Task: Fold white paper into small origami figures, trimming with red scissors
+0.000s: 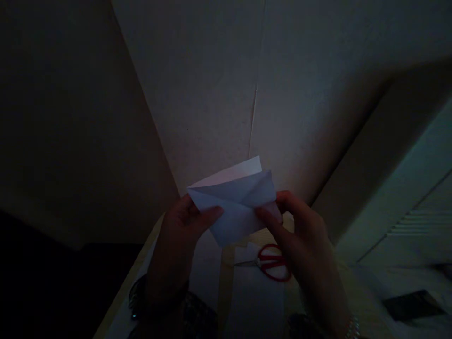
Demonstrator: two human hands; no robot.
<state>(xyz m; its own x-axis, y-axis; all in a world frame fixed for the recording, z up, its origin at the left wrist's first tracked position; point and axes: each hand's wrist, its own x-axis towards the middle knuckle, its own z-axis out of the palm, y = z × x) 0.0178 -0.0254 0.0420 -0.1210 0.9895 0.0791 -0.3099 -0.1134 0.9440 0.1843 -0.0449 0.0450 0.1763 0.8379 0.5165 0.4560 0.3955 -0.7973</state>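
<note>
Your two forearms come up from the bottom edge, both cut off by the frame. Your left hand (183,226) pinches the left side of the folded white paper (236,202), thumb laid across the front and the fingers hidden behind it. Your right hand (303,235) pinches the right lower corner, thumb on the front and a curled finger over the edge; the other fingers are tucked out of sight. You hold the paper in the air between the hands, above the table (356,289) and in front of the wall (212,84). It shows a diagonal crease across its face, and a back layer stands a little higher than the front.

The scene is very dim, so much is hard to read. A bracelet (353,327) glints at your right wrist, half cut off. Something dark and patterned surrounds your left wrist; you cannot tell whether it is a sleeve or something lying under the arm. Below the paper, red-handled scissors (270,262) lie on a white sheet (261,301), their handles partly hidden by your right hand and the blades pointing left. A pale strip (224,282) runs down beside the sheet. At the far right a dark flat object (411,305) lies on the table, too murky to identify.
</note>
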